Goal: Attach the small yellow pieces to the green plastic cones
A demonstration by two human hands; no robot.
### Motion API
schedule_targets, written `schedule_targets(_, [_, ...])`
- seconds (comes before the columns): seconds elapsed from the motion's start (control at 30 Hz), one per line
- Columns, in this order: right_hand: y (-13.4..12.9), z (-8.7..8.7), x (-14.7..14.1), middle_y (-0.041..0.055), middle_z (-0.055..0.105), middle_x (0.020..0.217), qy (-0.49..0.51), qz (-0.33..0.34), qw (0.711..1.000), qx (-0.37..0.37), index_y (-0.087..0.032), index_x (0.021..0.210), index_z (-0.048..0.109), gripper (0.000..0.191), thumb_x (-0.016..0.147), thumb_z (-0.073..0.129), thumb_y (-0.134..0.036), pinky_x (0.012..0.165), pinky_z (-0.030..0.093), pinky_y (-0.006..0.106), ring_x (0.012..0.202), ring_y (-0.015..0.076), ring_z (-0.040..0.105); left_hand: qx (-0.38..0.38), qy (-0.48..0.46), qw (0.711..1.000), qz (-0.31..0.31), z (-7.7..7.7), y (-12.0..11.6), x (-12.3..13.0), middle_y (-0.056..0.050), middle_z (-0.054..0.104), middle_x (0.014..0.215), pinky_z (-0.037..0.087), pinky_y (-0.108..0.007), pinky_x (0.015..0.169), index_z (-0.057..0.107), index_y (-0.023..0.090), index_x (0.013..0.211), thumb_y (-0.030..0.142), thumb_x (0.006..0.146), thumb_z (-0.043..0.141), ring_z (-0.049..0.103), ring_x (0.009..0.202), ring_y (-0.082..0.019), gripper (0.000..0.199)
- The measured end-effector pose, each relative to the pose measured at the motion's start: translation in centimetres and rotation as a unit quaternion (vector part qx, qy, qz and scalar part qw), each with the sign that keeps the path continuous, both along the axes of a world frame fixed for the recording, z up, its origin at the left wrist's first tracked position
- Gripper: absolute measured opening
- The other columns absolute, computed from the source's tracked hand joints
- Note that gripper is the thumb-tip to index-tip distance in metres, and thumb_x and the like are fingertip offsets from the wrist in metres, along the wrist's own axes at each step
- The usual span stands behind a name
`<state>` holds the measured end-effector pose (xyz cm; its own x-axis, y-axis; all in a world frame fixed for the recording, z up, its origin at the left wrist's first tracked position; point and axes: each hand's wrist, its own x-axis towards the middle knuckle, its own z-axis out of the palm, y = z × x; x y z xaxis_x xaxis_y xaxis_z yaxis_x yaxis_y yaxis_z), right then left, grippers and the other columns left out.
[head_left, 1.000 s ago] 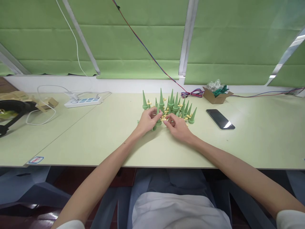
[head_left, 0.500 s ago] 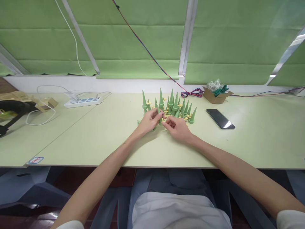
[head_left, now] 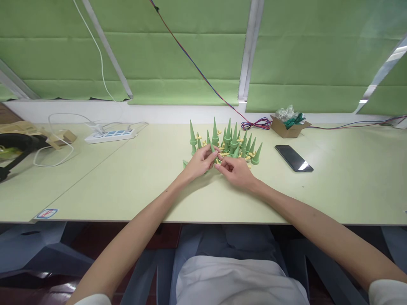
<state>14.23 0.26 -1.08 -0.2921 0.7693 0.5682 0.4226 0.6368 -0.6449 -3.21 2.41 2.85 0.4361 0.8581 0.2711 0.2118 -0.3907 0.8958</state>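
no words, brand or number can be read from here. the one sign i can make out is a small white sticker [head_left: 47,213] with a blue border and a red mark inside, stuck on the counter [head_left: 152,182] near its front edge, by the seam on the left; the red mark is too small to read.

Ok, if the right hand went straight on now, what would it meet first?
The right hand would probably meet the green cone held in the left hand; depth there is unclear.
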Motion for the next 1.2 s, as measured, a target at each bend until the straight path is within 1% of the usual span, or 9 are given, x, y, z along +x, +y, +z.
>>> schedule_targets(0.13, [-0.03,-0.06,0.07,-0.0029,0.051,0.055,-0.009,0.004,1.000,-0.003,-0.020,0.065,0.050,0.039,0.094,0.056,-0.047,0.053,0.033,0.027,0.049,0.0104,0.038,-0.013,0.006,1.000,0.001,0.01,-0.09,0.00,-0.003,0.065,0.081,0.042,-0.024,0.052,0.056,0.018,0.103,0.048,0.092,0.056,0.050,0.054,-0.009,0.032])
schedule_targets(0.33, [-0.05,-0.10,0.10,-0.0042,0.047,0.054,-0.006,0.007,1.000,0.008,-0.021,0.065,0.047,0.039,0.095,0.057,-0.043,0.053,0.030,0.027,0.049,0.0100,0.036,-0.005,0.020,1.000,0.008,-0.04,-0.13,0.02,-0.001,0.063,0.076,0.047,-0.025,0.060,0.056,0.018,0.102,0.042,0.090,0.061,0.059,0.064,-0.013,0.028])
schedule_targets(0.43, [-0.02,-0.14,0.07,-0.0048,0.046,0.054,-0.006,0.014,1.000,0.014,-0.021,0.065,0.046,0.038,0.095,0.056,-0.042,0.054,0.029,0.026,0.049,0.0098,0.035,-0.010,0.017,1.000,0.001,-0.19,0.00,0.01,-0.002,0.064,0.079,0.050,-0.026,0.064,0.055,0.017,0.102,0.039,0.090,0.060,0.061,0.067,-0.013,0.025])
schedule_targets(0.6, [0.04,-0.39,0.00,-0.0048,0.044,0.054,-0.016,0.013,1.000,0.008,-0.021,0.065,0.045,0.038,0.095,0.056,-0.042,0.055,0.030,0.027,0.050,0.0103,0.035,-0.029,0.002,0.999,-0.016,-0.51,0.23,0.01,-0.004,0.065,0.089,0.056,-0.029,0.070,0.055,0.017,0.102,0.035,0.089,0.059,0.064,0.077,-0.015,0.023])
schedule_targets(0.73, [0.09,-0.57,-0.01,-0.0046,0.045,0.054,-0.018,0.016,1.000,0.015,-0.021,0.065,0.045,0.039,0.095,0.056,-0.043,0.055,0.030,0.028,0.050,0.0107,0.035,-0.034,0.007,0.999,-0.013,-0.52,0.17,0.00,-0.005,0.066,0.091,0.057,-0.029,0.070,0.055,0.017,0.103,0.032,0.088,0.059,0.064,0.078,-0.015,0.022])
schedule_targets(0.93, [0.10,-0.51,-0.01,-0.0042,0.045,0.054,-0.027,0.017,0.999,0.014,-0.022,0.065,0.044,0.038,0.095,0.055,-0.042,0.055,0.031,0.028,0.050,0.0114,0.036,-0.031,0.004,0.999,-0.020,-0.66,0.26,-0.07,-0.003,0.065,0.086,0.057,-0.028,0.069,0.057,0.017,0.104,0.032,0.088,0.059,0.064,0.078,-0.015,0.023])
schedule_targets(1.07, [0.06,-0.45,-0.03,-0.0043,0.044,0.054,-0.027,0.017,0.999,0.010,-0.022,0.065,0.043,0.039,0.095,0.055,-0.042,0.055,0.030,0.029,0.050,0.0114,0.035,-0.032,0.002,0.999,-0.019,-0.61,0.31,-0.04,-0.005,0.066,0.091,0.057,-0.028,0.068,0.058,0.016,0.105,0.033,0.087,0.060,0.064,0.079,-0.015,0.024])
schedule_targets(1.2, [0.03,-0.42,-0.02,-0.0047,0.042,0.054,-0.028,0.023,0.999,0.009,-0.022,0.065,0.042,0.039,0.096,0.055,-0.041,0.055,0.030,0.029,0.049,0.0112,0.034,-0.034,0.002,0.999,-0.023,-0.57,0.30,-0.02,-0.005,0.066,0.089,0.058,-0.029,0.067,0.058,0.016,0.105,0.032,0.087,0.060,0.064,0.078,-0.015,0.024])
